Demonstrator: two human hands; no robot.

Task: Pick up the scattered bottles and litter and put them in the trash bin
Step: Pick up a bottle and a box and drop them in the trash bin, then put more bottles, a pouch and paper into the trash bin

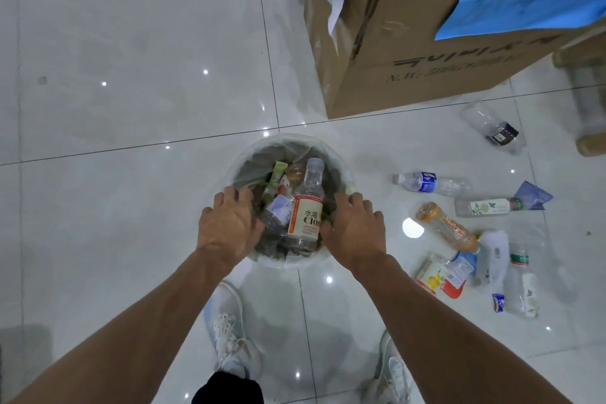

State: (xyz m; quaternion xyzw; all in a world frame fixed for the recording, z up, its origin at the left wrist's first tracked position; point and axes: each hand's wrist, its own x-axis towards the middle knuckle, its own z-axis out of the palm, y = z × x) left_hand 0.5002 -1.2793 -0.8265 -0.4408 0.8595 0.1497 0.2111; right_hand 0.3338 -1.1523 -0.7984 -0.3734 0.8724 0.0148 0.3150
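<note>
- Both of your hands are at the round trash bin with the translucent white liner (262, 154), which stands on the glossy white tiled floor (131, 75) just in front of your feet.
- Your left hand (229, 223) lies on the bin's left rim and your right hand (355, 228) on its right rim. Both show their backs to the camera with the fingers fanned.
- The fingertips dip past the rim and out of sight, so I cannot tell whether you grip the liner edge or only rest on it. Neither hand visibly carries any litter.
- Between your hands, a clear plastic bottle with an orange-and-white label (306, 213) stands cap-up inside the bin, beside a green wrapper (275, 179) and other litter. The bin looks well filled.
- This looks like the deposit step: settling the contents or steadying the bin rather than picking up.
- Much is left to do. On the floor to your right lie:
  - a clear bottle with a blue label (426, 181)
  - an orange-tinted bottle (446, 228)
  - a clear bottle with a red cap (485, 207), beside a crumpled blue-grey wrapper (534, 195)
  - a flattened yellow-and-red packet (433, 274)
  - a white plastic wrapper (492, 256)
  - a clear bottle with a green band (521, 282)
- A clear bottle with a dark label (495, 128) lies farther off, near the large brown cardboard box (410, 59).
- Next, lift your right hand off the rim and reach right. The orange-tinted bottle is nearest; wrap your fingers round its body.
- The standing bottle takes up room, so you may need to drop later items beside it.
</note>
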